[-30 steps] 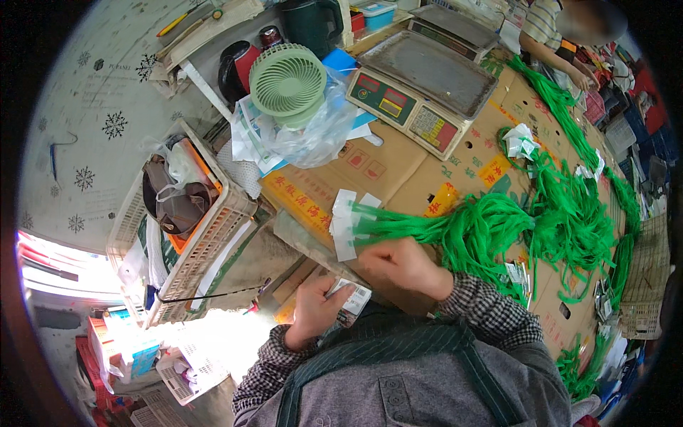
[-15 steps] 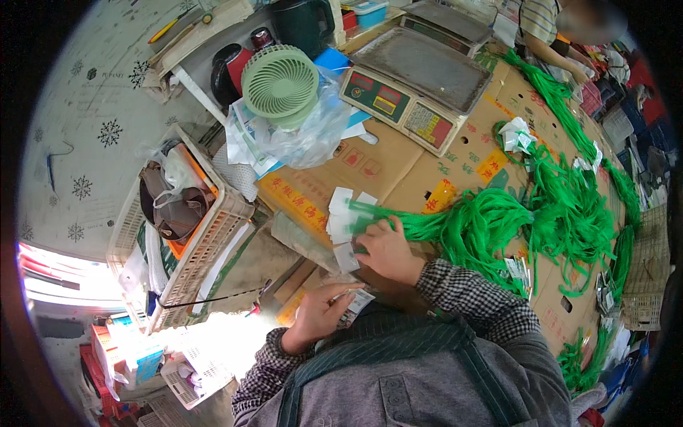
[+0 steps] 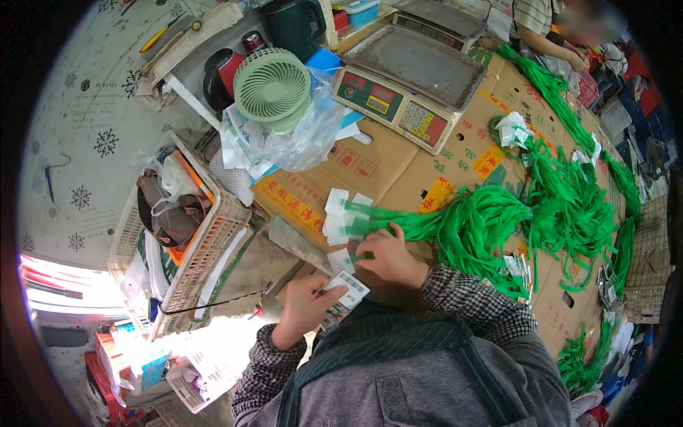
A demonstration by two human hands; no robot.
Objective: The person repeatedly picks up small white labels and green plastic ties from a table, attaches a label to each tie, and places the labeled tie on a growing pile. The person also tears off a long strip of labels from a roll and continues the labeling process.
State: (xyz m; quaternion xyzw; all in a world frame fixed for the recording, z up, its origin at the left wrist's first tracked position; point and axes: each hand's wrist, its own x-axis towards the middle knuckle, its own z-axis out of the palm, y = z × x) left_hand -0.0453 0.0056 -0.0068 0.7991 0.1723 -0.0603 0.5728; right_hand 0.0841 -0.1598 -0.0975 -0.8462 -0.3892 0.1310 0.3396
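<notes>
My left hand (image 3: 304, 307) is closed on a few white cards with barcodes (image 3: 347, 290), near my apron. Just beyond them, my right hand (image 3: 391, 257) pinches the end of a green net strip beside a white tag (image 3: 341, 261). The strip's other end is hidden. A bundle of green net strips (image 3: 469, 224) stretches from there across the cardboard to the right. White tags (image 3: 336, 215) are fanned out at its near-left end. Another heap of green net strips (image 3: 573, 206) lies further right, with white tags (image 3: 514, 131) at its top.
Behind the cardboard sheet (image 3: 388, 156) stands a scale (image 3: 416, 78). A green fan (image 3: 272, 87) and a plastic bag are left of it. A plastic crate (image 3: 206, 263) holding a bag is at my left. Another person (image 3: 544, 32) works at the far right.
My left hand has turned the cards upward so the barcode faces show, and they are nearer my right hand. My right fingers have drawn off the main bundle to a single tagged end.
</notes>
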